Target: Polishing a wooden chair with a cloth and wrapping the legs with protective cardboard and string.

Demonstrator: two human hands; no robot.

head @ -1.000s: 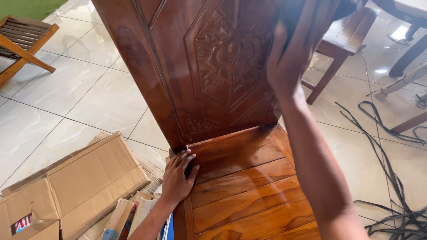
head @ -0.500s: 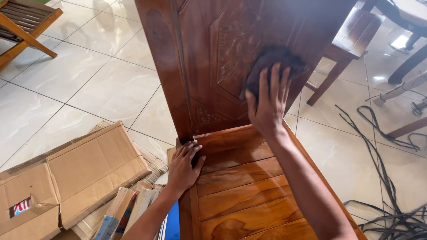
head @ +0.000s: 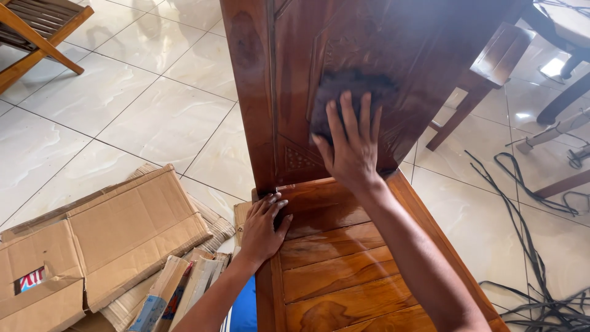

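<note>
A glossy brown wooden chair (head: pixel 344 270) with a carved backrest (head: pixel 289 67) stands in front of me. My right hand (head: pixel 350 144) presses a dark cloth (head: pixel 350 95) flat against the lower carved panel of the backrest, fingers spread over the cloth. My left hand (head: pixel 264 227) rests palm down on the back left corner of the slatted seat, where it meets the backrest post, holding nothing.
Flattened cardboard boxes (head: pixel 104 240) lie on the tiled floor at lower left. A wooden slatted chair (head: pixel 31 31) is at top left, another wooden chair (head: pixel 485 74) behind at the right, and black cables (head: pixel 541 209) run over the floor at right.
My right hand with the cloth has slid down the backrest from the upper carving to the lower panel. The left hand has stayed on the seat corner.
</note>
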